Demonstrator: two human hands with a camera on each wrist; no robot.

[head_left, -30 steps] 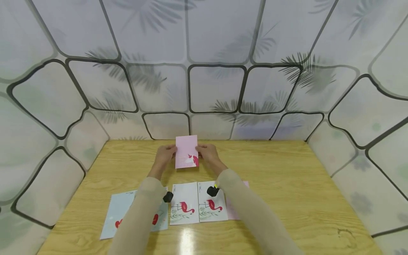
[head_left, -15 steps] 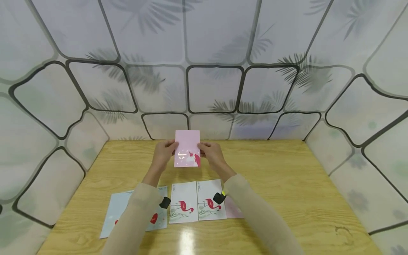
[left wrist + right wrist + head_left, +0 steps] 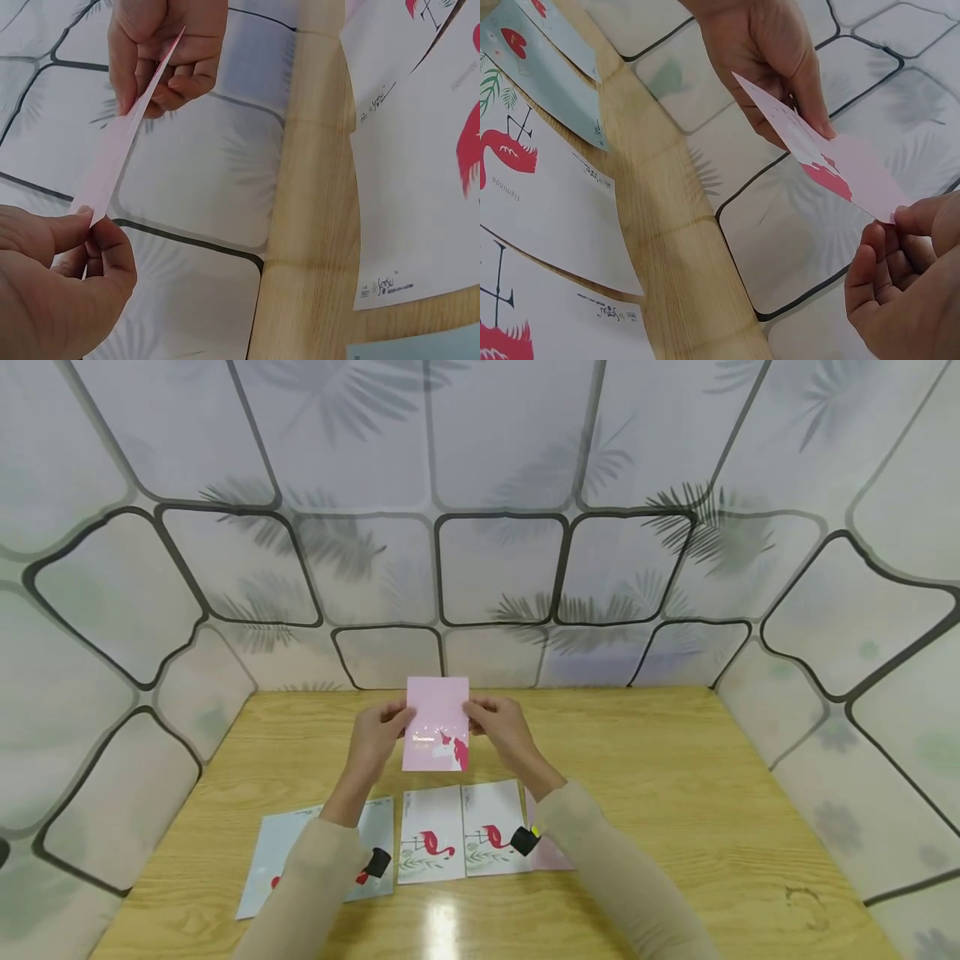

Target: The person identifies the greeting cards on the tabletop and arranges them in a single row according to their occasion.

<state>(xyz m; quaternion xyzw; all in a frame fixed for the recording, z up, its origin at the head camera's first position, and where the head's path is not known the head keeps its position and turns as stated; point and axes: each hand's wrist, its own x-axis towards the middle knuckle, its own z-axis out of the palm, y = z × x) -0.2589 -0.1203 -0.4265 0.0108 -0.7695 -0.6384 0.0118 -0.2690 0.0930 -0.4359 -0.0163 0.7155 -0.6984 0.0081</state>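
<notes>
Both hands hold up a pink unicorn card (image 3: 435, 718) over the far part of the table. My left hand (image 3: 373, 739) pinches its left edge between thumb and fingers; my right hand (image 3: 502, 731) pinches the right edge the same way. The left wrist view shows the card (image 3: 112, 154) almost edge-on, stretched between the two hands. On its face are a white unicorn with a red mane and small gold lettering. Below the hands lie two white flamingo cards (image 3: 430, 814) side by side. Another pink card (image 3: 551, 856) to their right is partly hidden under the right sleeve.
Light-blue cards with red hearts (image 3: 273, 847) lie at the left, partly covered by the left sleeve (image 3: 315, 877). The wooden table (image 3: 675, 793) ends at a patterned cloth wall (image 3: 502, 572) at the back and sides.
Between the hands, the pink card went up a little, then came down and nearer, tilting so that its unicorn and lettering show more fully. The cards on the table stayed put.
</notes>
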